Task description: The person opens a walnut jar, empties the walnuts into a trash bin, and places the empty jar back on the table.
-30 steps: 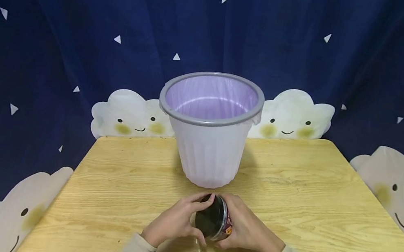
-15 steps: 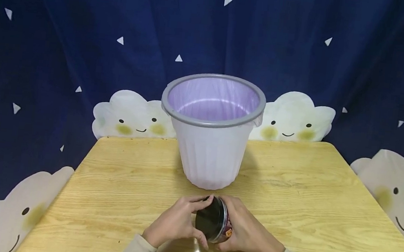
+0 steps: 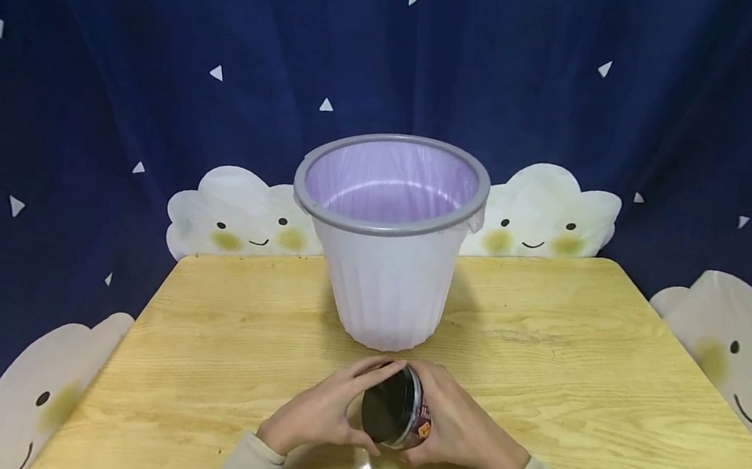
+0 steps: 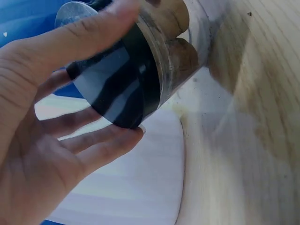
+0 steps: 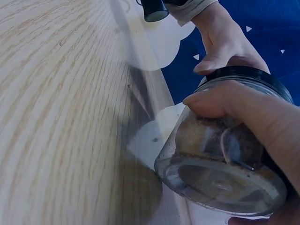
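Observation:
A clear jar (image 5: 220, 185) with a black screw lid (image 3: 387, 408) lies tilted, its lid turned toward the left. Brown pieces (image 4: 182, 56) show through its wall in the left wrist view, and a dark red label (image 3: 423, 421) faces up in the head view. My left hand (image 3: 319, 416) grips the lid, thumb on one side of the rim and fingers on the other. Around the jar's body curls my right hand (image 3: 465, 431), its thumb along the near wall in the right wrist view. The palm side of the right hand is hidden.
Just beyond the hands stands a white trash can (image 3: 391, 289) with a grey rim and a purple inside, lined with a clear bag. The wooden table (image 3: 574, 378) ends at a dark blue curtain (image 3: 266, 39) with cloud prints.
The left hand's fingers have shifted on the lid, one reaching farther along its far edge, and the left wrist has moved slightly left. The right hand keeps its hold on the jar.

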`<state>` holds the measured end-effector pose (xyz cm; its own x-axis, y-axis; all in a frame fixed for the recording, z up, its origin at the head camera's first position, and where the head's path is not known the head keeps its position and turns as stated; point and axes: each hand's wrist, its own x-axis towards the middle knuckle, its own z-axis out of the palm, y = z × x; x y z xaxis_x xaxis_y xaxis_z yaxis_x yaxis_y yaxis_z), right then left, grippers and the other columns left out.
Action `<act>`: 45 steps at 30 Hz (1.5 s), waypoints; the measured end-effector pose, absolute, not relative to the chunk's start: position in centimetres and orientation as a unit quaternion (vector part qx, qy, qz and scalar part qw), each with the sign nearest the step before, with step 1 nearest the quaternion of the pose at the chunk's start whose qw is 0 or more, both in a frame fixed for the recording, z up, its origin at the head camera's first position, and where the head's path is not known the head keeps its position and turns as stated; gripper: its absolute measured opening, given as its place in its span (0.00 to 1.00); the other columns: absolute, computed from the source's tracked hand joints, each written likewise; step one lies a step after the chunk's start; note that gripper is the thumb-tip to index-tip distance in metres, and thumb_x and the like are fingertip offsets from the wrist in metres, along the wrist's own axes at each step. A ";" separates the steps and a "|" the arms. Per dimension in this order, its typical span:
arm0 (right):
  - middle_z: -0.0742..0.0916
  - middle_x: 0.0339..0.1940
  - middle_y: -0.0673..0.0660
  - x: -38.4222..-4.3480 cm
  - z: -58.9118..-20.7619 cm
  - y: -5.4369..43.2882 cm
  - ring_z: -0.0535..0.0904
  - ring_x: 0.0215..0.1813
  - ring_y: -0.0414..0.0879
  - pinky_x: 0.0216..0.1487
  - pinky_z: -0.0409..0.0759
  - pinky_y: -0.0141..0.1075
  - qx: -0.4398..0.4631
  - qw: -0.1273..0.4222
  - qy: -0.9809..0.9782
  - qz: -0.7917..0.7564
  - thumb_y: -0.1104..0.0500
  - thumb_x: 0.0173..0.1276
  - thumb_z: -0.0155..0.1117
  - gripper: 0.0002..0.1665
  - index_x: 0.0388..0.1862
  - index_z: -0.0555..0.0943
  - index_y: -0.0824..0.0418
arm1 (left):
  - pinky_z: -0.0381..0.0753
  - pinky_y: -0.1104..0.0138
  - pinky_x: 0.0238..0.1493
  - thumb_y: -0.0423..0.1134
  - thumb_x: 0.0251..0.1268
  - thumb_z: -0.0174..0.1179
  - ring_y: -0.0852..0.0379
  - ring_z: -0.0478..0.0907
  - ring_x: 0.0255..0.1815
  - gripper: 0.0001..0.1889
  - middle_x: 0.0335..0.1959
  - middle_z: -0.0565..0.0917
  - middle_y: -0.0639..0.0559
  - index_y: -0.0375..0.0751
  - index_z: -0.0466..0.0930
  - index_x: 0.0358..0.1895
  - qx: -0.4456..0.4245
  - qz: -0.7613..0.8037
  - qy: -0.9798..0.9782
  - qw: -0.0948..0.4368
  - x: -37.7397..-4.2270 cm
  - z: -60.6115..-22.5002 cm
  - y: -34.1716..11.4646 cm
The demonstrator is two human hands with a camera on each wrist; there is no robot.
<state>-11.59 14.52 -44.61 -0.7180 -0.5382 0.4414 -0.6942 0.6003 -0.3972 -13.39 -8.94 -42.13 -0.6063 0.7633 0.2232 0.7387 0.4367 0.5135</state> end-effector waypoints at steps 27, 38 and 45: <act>0.77 0.56 0.52 -11.3 -44.4 14.5 0.73 0.57 0.48 0.57 0.77 0.45 0.338 0.133 -0.895 0.260 0.47 0.21 0.83 0.63 0.63 0.67 0.63 | 0.74 0.66 0.60 0.64 0.33 0.77 0.52 0.75 0.61 0.57 0.65 0.73 0.44 0.34 0.66 0.69 0.419 0.304 0.852 -0.081 -12.9 -42.9 -7.9; 0.78 0.53 0.54 -11.3 -44.5 14.4 0.73 0.56 0.49 0.56 0.77 0.45 0.321 0.126 -0.899 0.268 0.48 0.18 0.83 0.63 0.61 0.68 0.64 | 0.80 0.69 0.48 0.71 0.37 0.70 0.61 0.79 0.46 0.50 0.49 0.82 0.50 0.41 0.73 0.63 0.334 0.336 0.878 -0.064 -12.3 -42.9 -7.0; 0.78 0.54 0.54 -11.2 -44.5 14.2 0.73 0.56 0.49 0.57 0.77 0.46 0.322 0.133 -0.899 0.265 0.48 0.18 0.83 0.64 0.61 0.68 0.64 | 0.80 0.70 0.45 0.70 0.39 0.69 0.64 0.79 0.42 0.43 0.45 0.82 0.56 0.50 0.73 0.59 0.344 0.349 0.870 -0.046 -12.3 -42.6 -7.1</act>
<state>-11.19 14.24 -44.53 -0.7572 -0.5088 0.4096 -0.6497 0.6515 -0.3918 -12.25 -7.13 -42.62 -0.7587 0.5670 0.3208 0.6315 0.5193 0.5758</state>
